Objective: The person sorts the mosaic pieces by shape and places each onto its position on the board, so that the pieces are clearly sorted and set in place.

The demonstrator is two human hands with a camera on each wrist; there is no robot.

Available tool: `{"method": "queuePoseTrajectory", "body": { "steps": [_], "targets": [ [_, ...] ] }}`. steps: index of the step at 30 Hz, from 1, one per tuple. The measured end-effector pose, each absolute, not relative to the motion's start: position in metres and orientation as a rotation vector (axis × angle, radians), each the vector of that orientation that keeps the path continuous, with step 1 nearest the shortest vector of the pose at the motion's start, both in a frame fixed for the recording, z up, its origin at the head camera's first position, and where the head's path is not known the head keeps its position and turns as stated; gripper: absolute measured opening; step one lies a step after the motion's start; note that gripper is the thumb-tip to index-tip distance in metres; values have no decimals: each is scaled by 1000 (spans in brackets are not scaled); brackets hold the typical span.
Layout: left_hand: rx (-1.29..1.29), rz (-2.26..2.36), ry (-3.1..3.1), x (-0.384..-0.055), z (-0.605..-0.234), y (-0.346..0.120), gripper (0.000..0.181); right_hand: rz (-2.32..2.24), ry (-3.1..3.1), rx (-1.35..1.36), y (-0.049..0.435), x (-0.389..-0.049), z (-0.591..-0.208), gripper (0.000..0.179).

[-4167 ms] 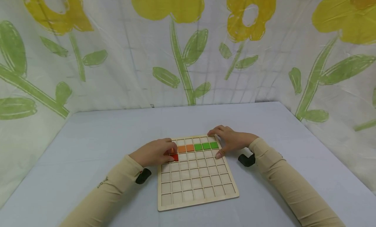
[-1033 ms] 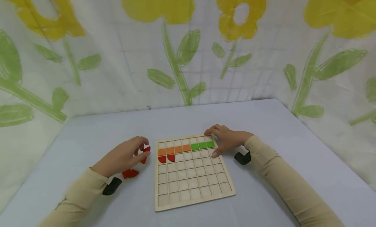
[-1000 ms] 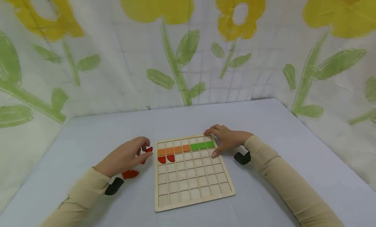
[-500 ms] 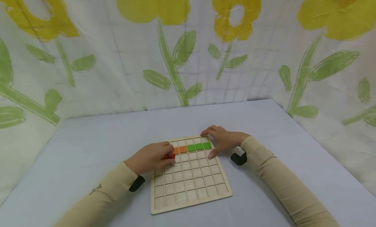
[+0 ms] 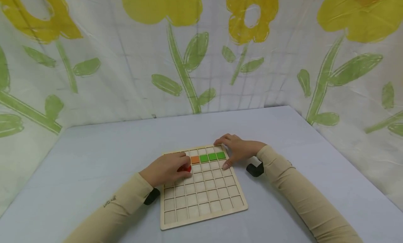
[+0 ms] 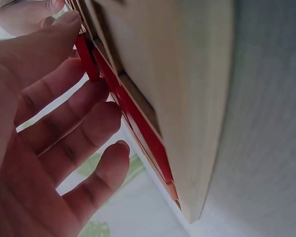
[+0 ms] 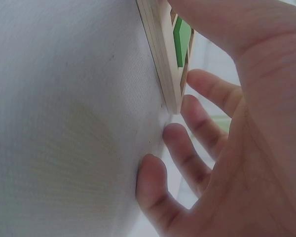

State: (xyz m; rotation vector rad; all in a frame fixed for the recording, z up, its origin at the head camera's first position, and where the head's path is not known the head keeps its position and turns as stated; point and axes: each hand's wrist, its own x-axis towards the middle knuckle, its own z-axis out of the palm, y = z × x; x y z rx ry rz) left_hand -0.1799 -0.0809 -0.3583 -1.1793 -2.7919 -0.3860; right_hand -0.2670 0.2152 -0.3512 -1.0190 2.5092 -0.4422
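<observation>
My left hand (image 5: 166,169) is over the upper left of a pale wooden grid board (image 5: 204,197). Between thumb and fingertips it pinches a small red tile (image 6: 88,57), tilted close above the second row. Red pieces (image 6: 145,133) lie in the cells just beyond in the left wrist view. My right hand (image 5: 238,149) spans the board's far right corner: the thumb lies on the right rim, the fingers at the far rim. One orange tile (image 5: 195,159) and several green tiles (image 5: 212,157) sit in one row; the row's left end is hidden by my left hand.
The board lies on a table (image 5: 283,197) with a pale cloth. Behind it hangs a white curtain (image 5: 132,68) with yellow flowers. Black wrist cameras are strapped under both wrists, the left one (image 5: 151,196) close to the board's left rim.
My left hand has come from the red pieces on the table left of the board to over its upper left cells, a red tile pinched in it. The right hand has stayed at the corner.
</observation>
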Motion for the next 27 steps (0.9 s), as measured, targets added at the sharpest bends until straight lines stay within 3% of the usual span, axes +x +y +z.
{"method": "queuePoseTrajectory", "body": {
  "steps": [10,15,27],
  "targets": [
    [-1198,-426,-2820,-181,-358,-80,26,-441,2509,-1024,215,-266,-350,90],
    [-1287,-427,-2750,-182,-358,-80,14,-444,2506,-1020,216,-267,-350,91],
    [-1329,-413,-2664,-182,-355,-80,24,-436,2507,-1055,218,-272,-356,91]
  ]
}}
